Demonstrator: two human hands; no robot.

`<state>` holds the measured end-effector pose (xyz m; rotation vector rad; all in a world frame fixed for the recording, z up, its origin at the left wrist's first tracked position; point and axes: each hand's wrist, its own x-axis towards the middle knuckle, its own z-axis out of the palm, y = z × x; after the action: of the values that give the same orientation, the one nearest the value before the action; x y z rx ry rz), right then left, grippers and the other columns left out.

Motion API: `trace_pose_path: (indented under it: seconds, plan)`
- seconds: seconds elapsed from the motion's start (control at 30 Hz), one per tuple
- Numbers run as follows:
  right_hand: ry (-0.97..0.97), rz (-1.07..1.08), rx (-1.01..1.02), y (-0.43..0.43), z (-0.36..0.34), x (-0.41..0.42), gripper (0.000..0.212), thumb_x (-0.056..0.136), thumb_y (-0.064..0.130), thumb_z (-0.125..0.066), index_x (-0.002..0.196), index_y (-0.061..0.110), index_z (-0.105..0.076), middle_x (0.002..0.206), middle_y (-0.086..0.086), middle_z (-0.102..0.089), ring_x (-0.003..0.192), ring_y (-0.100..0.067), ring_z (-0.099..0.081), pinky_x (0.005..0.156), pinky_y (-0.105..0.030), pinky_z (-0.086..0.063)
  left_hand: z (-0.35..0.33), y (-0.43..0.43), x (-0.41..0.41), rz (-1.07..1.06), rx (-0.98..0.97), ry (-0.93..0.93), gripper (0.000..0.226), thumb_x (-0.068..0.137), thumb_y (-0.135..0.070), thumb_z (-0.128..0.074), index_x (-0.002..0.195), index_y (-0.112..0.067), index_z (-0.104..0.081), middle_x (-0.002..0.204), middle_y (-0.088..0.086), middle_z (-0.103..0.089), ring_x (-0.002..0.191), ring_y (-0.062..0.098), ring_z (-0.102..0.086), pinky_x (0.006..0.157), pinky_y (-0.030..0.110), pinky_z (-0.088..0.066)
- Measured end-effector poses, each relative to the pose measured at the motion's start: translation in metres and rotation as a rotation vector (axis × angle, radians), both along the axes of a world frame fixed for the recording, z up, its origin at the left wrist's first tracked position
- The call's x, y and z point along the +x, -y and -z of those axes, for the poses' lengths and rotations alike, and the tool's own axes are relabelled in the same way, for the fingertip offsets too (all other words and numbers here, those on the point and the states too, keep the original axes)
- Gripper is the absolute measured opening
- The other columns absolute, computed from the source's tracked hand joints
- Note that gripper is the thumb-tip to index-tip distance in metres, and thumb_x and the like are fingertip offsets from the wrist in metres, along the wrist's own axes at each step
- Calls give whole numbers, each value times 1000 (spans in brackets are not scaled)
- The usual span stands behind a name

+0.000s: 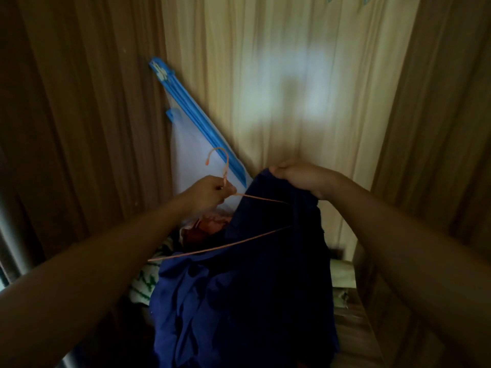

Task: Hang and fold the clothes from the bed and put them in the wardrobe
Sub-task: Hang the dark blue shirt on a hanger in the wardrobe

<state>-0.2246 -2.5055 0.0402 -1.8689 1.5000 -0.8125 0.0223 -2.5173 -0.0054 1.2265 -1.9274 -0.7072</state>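
Note:
A dark blue garment (255, 288) hangs in front of me inside the wooden wardrobe (79, 128). My right hand (300, 179) grips its top edge and holds it up. My left hand (210, 192) pinches the neck of a thin orange wire hanger (225, 247), just below its hook. One hanger arm runs into the garment under my right hand. The lower bar crosses the front of the cloth.
A clear storage bag with a blue zip strip (196, 120) leans against the wardrobe's back panel (292, 88). Red and green-striped clothes (202, 229) lie low behind the garment. Folded pale cloth (342, 277) sits at the lower right. Wooden walls stand close on both sides.

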Motion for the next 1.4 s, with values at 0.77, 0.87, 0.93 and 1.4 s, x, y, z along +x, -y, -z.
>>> trace_pose_path:
  seconds: [0.77,0.87,0.93,1.4]
  plan:
    - [-569,-124,-474,-22,24,-11,15,100,21,-56,110,18,-67,104,8,-64,91,-9,-54,65,-13,-32,68,4,63,132,507,357,34,87,1,-67,112,-21,-62,107,4,-63,95,10,-65,95,32,-52]
    - [-579,-91,-430,-24,30,-20,18,100,23,-56,114,21,-67,105,6,-65,92,-11,-55,69,-22,-37,94,19,70,115,373,776,46,77,-18,-80,121,-19,-67,119,3,-67,111,19,-61,99,30,-48]
    - [-575,-80,-416,-26,34,-26,16,100,22,-56,112,22,-66,102,11,-61,93,-11,-55,73,-26,-35,104,26,69,45,304,757,36,79,-20,-73,113,-6,-72,113,12,-70,104,24,-62,89,25,-45]
    - [-460,116,-504,-28,21,-21,7,98,21,-56,100,25,-62,98,1,-66,93,-24,-62,76,-34,-46,-30,-32,22,-16,81,-99,16,94,-11,-51,83,-14,-63,67,1,-56,61,13,-51,45,21,-35]
